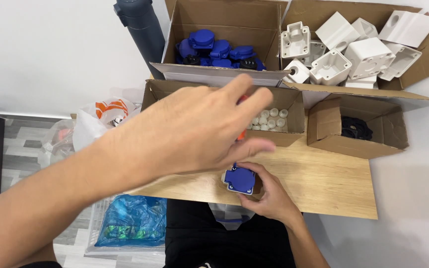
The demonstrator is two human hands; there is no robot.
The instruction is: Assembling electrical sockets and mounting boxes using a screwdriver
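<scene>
My left hand (189,131) reaches forward over the middle cardboard box (296,119). Its fingers curl around an orange-red thing (242,135), most of which the hand hides. My right hand (269,196) rests at the near edge of the wooden board (323,181) and grips a blue square socket part (239,179) with its lid facing up. The two hands are close together, the left just above the right.
The middle box holds small white caps (271,119). Behind it, one box holds blue socket parts (219,52) and another holds white plastic housings (353,54). A small box holds black rings (356,129). A dark bottle (142,30) stands back left; bags (130,221) lie below.
</scene>
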